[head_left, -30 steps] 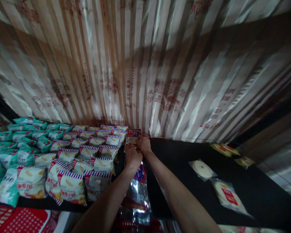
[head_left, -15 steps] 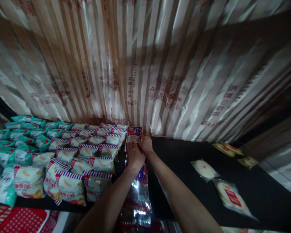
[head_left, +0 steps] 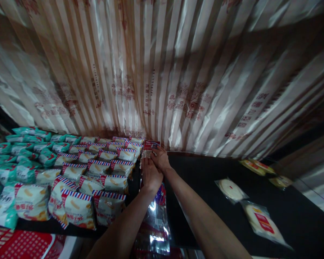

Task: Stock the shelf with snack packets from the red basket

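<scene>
A column of flat, glossy dark red and purple snack packets (head_left: pixel 154 219) runs from the front edge toward the curtain, with the farthest red packet (head_left: pixel 151 144) partly under my fingers. My left hand (head_left: pixel 152 176) lies over the packets, fingers stretched forward and flat. Just beyond and to its right, my right hand (head_left: pixel 161 159) touches the far packet's right side, its fingers apart and slightly bent. The two hands overlap, so part of the left fingers and the packet beneath is hidden.
Rows of white snack bags (head_left: pixel 78 209) and teal bags (head_left: pixel 27 171) stand left on the black shelf (head_left: pixel 194 187). Round flatbread packs (head_left: pixel 264 221) and yellow packets (head_left: pixel 255 167) lie right. A printed curtain (head_left: pixel 164 72) hangs behind; a red basket (head_left: pixel 21 244) is lower left.
My right hand has shifted slightly, its fingers a little more spread over the far packet. My left hand stays on the packets. The view has turned slightly.
</scene>
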{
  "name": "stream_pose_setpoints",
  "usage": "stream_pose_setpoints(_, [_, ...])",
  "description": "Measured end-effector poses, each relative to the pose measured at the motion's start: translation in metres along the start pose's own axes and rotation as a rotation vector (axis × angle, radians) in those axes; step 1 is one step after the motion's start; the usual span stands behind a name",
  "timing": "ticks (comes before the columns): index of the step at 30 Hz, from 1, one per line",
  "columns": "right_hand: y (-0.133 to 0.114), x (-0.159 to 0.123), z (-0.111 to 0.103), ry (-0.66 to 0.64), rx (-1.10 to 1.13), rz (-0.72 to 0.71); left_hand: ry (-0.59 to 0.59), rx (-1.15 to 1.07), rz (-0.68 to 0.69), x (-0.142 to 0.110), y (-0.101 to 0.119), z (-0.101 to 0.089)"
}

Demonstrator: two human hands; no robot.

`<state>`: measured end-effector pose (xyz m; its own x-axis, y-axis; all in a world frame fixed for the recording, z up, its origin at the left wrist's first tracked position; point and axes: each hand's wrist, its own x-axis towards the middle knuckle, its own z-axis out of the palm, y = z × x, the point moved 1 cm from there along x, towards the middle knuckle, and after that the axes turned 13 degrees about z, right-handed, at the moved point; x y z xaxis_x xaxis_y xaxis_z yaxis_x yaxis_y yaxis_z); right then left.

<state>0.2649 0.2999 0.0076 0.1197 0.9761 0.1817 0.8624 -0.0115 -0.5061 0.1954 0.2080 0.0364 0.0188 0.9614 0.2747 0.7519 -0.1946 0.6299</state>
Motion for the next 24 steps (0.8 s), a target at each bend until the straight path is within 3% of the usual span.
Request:
stream_pose_setpoints(10, [-0.0090,0.0039,0.0000,-0.104,-0.050,-0.023,-0.035,0.078,-0.030,-0.0025,-0.0001,-0.0021])
stream_pose_setpoints(17, [-0.0069,0.0005,0.0013,-0.105,-0.074,0.078,-0.019,0.070,-0.026,-0.0039,-0.0023,0.0020])
stream_pose_setpoints(24, [-0.0053,0.0051,0.0011,-0.100,-0.067,0.062,-0.039,0.092,-0.068,-0.0035,0.0033,-0.0048])
